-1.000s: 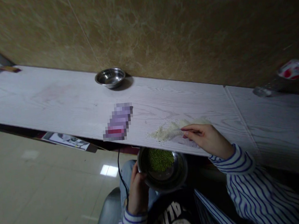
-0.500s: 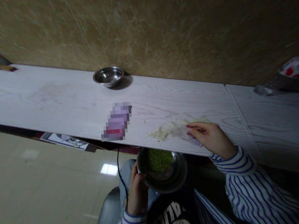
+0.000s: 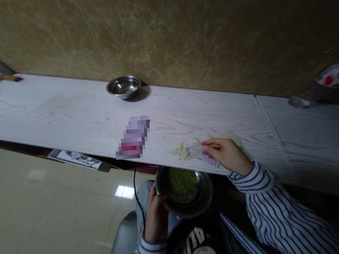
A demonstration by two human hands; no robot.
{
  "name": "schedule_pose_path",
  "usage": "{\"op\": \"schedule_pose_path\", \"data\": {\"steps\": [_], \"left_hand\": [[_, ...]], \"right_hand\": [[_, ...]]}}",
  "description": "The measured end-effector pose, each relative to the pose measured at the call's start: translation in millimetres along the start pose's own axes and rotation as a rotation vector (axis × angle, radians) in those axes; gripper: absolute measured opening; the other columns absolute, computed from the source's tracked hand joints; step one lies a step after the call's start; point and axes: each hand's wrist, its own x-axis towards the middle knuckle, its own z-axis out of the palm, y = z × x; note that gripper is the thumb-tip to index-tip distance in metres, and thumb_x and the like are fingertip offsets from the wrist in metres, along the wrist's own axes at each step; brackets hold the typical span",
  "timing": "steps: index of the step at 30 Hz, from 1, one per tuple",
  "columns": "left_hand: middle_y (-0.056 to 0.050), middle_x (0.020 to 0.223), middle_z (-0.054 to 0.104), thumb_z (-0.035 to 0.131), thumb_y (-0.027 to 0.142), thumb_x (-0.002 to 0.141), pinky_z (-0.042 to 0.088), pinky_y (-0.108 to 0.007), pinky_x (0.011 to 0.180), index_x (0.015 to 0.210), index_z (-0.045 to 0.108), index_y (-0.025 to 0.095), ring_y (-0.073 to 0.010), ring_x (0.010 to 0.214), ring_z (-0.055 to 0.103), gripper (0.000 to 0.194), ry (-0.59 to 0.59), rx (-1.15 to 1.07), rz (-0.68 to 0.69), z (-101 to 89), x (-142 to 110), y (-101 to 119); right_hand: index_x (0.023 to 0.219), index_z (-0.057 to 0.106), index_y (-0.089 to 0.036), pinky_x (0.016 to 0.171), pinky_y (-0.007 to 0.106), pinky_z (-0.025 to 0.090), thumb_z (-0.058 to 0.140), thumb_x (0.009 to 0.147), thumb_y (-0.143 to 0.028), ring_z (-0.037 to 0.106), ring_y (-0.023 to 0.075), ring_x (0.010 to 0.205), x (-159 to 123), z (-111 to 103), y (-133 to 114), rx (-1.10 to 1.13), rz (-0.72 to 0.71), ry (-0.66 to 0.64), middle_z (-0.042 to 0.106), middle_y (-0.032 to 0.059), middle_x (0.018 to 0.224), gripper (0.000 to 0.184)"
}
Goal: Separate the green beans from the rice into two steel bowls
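Observation:
My left hand [image 3: 156, 212] is closed on the left rim of a steel bowl [image 3: 203, 196], held over my lap just below the counter's front edge. Small green mung beans [image 3: 182, 180] lie inside it. In a pinch, my right hand [image 3: 228, 153] holds a thin, clear plastic piece [image 3: 200, 152], tilted down to the counter; its exact kind is unclear. Its left edge meets a spread of white grains [image 3: 179, 152] that look like rice. More of these grains show behind and partly under my right hand.
On the pale wood-grain counter [image 3: 77, 110], another steel bowl [image 3: 124, 87] stands near the wall. A blurred-out purple item [image 3: 134, 137] lies left of the grains. At the right, a clear plastic bottle [image 3: 316, 92] lies by the wall. A black cable [image 3: 136, 196] hangs below the counter.
My right hand has moved left with the clear plastic piece, towards the left part of the grains. My left hand and its bowl stay nearly where they were.

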Motion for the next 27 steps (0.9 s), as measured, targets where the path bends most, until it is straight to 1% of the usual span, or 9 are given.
{"op": "schedule_pose_path", "data": {"steps": [6,9,15,21,27], "left_hand": [[-0.005,0.11,0.071,0.064,0.022,0.068,0.046,-0.038,0.09,0.117,0.068,0.023,-0.0301,0.111,0.059,0.049,0.004,-0.008,-0.008,2.9,0,1],[-0.006,0.111,0.071,0.063,0.021,0.068,0.047,-0.038,0.087,0.118,0.067,0.023,-0.0297,0.109,0.06,0.05,0.002,-0.014,-0.016,3.2,0,0],[-0.004,0.109,0.071,0.064,0.023,0.068,0.048,-0.037,0.083,0.113,0.067,0.024,-0.0296,0.106,0.061,0.046,0.017,-0.009,-0.06,3.4,-1,1],[-0.004,0.112,0.071,0.064,0.023,0.067,0.046,-0.036,0.089,0.114,0.068,0.025,-0.0285,0.112,0.059,0.046,-0.004,-0.029,-0.043,2.4,0,0],[-0.005,0.113,0.071,0.064,0.024,0.067,0.047,-0.042,0.091,0.112,0.068,0.025,-0.0321,0.114,0.059,0.045,-0.006,-0.022,-0.038,3.3,-2,0]], "right_hand": [[0.093,0.074,-0.015,0.057,0.027,0.058,0.063,0.082,-0.018,0.072,0.0176,0.062,-5,-2,-2,0.039,-0.015,-0.015,0.077,0.0075,0.074,0.016],[0.093,0.074,-0.014,0.058,0.027,0.058,0.062,0.082,-0.018,0.072,0.0178,0.064,-8,-4,-1,0.046,-0.026,-0.01,0.078,0.0085,0.076,0.017],[0.093,0.075,-0.015,0.058,0.028,0.059,0.062,0.082,-0.018,0.073,0.0183,0.064,-10,-10,4,0.033,-0.018,0.028,0.077,0.0076,0.075,0.017],[0.092,0.075,-0.014,0.058,0.028,0.059,0.062,0.081,-0.018,0.073,0.0194,0.065,-13,-6,-3,-0.012,0.01,-0.008,0.077,0.0086,0.075,0.018],[0.092,0.075,-0.013,0.057,0.027,0.058,0.061,0.08,-0.02,0.072,0.0182,0.063,-16,-6,-3,-0.009,-0.045,-0.031,0.077,0.0087,0.073,0.02]]}}
